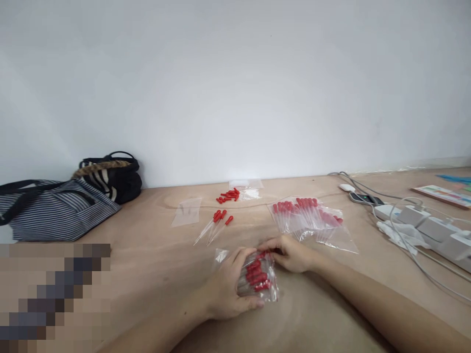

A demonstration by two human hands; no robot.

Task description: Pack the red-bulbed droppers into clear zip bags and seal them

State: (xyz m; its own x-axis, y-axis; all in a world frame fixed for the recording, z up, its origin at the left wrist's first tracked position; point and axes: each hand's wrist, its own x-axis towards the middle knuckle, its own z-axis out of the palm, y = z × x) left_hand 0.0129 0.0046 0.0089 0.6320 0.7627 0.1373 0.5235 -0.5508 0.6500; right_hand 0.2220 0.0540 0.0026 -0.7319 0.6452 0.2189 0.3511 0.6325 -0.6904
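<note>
A clear plastic bag of red-capped droppers [257,275] lies at the front middle of the table. My left hand [230,287] is wrapped round its left side, the thumb along the near edge. At the bag's upper right edge, the fingers of my right hand [289,252] pinch the plastic near the red caps. Just beyond are several loose droppers [220,215] with red bulbs and thin clear stems. Farther back sits a small pile of red bulbs [228,195] beside a heap of clear stems [250,193]. Filled bags of droppers [307,215] overlap to the right.
An empty clear bag [187,212] lies left of the loose droppers. A striped bag [62,208] and a black bag [119,179] stand at the left. Power strips with white plugs [437,230], cables and a black device [366,198] occupy the right side.
</note>
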